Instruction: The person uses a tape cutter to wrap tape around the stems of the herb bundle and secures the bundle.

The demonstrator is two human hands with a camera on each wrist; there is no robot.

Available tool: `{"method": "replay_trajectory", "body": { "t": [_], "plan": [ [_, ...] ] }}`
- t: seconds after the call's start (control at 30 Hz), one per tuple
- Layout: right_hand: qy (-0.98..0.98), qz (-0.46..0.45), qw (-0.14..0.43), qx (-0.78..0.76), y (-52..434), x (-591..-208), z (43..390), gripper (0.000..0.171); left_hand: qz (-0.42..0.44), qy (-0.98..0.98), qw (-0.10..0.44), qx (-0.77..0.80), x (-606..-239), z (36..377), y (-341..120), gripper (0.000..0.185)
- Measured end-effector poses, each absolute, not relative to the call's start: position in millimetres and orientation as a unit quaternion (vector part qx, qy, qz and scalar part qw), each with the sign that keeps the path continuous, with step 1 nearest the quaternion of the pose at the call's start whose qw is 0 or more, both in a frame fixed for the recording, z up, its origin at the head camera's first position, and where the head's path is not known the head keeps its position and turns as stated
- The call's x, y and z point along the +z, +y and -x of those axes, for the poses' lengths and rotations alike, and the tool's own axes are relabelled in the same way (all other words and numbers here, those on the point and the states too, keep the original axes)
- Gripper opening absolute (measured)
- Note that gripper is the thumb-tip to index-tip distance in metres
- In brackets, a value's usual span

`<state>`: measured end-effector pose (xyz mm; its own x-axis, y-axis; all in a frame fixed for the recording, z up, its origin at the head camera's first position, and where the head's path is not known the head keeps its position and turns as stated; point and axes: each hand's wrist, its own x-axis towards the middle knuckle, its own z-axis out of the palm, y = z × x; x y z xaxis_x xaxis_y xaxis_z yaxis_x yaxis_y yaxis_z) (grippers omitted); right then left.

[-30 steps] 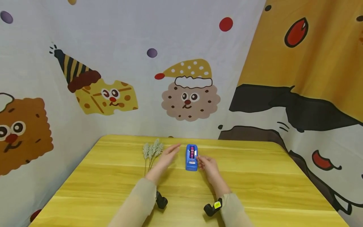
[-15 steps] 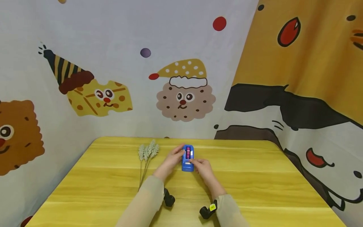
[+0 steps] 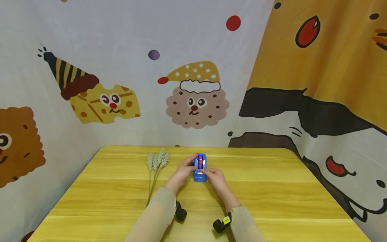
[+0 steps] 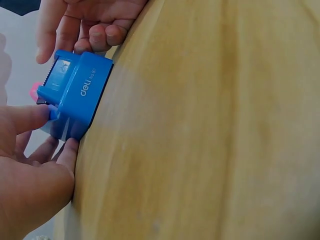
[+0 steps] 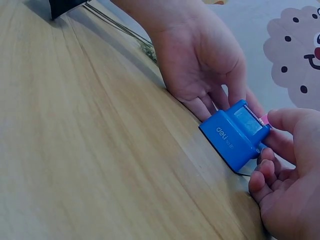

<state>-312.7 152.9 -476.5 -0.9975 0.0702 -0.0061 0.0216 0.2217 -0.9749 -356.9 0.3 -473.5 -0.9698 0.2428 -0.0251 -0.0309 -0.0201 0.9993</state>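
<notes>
A blue tape dispenser (image 3: 200,178) with a pink core in its well stands on the wooden table, its serrated cutter end towards me. My left hand (image 3: 182,172) grips its left side; in the left wrist view the thumb presses its upper edge and the fingers lie low along the side. On the right side, my right hand (image 3: 216,178) has its thumb and forefinger at the top edge beside the cutter. Its other fingers curl against the lower side in the right wrist view. Any clear tape between the right fingertips is too faint to make out.
Several pale-green dried-flower stems (image 3: 158,161) lie on the wooden table (image 3: 272,188) to the left of my left hand. A cartoon-printed cloth (image 3: 130,50) hangs behind the table. Black wrist cameras (image 3: 180,212) sit below both hands.
My left hand has moved right from beside the stems and taken hold of the tape dispenser; its thumb has since slid nearer the cutter. The right fingertips have come onto the dispenser's top edge.
</notes>
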Motion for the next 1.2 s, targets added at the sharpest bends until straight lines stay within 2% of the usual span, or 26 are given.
{"method": "replay_trajectory", "body": {
  "t": [0.73,1.2],
  "plan": [
    [-0.766,0.047,-0.024,0.641,148,-466,318,0.03,-0.073,0.699,0.108,0.703,-471,355,-2,0.051],
    [-0.751,0.061,-0.028,0.657,147,-469,326,0.033,-0.071,0.712,0.103,0.691,-476,362,-2,0.049]
  ]
}}
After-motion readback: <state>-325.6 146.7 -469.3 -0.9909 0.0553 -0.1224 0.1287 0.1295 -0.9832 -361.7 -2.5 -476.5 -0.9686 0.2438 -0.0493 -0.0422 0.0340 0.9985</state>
